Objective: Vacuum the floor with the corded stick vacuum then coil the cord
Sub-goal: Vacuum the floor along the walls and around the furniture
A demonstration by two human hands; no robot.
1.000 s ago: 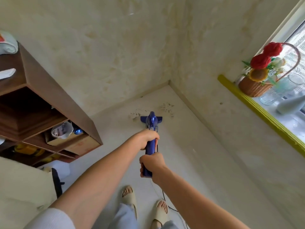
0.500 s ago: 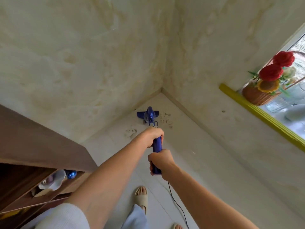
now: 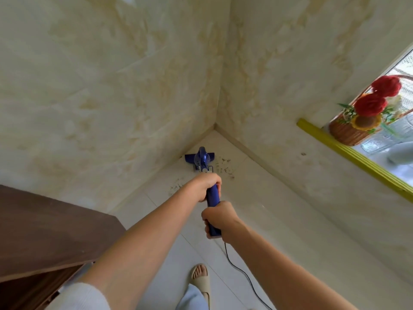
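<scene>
vacuum head nearer corner, stick hand-hidden

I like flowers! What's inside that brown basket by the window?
The woven basket holds two red roses, a sunflower, some pale blooms and green leaves. The flowers cover its inside, so whatever holds the stems cannot be seen.

Flower basket on the windowsill; brown wooden cabinet at left

Both hands grip blue vacuum, head near wall corner, debris beside
</scene>
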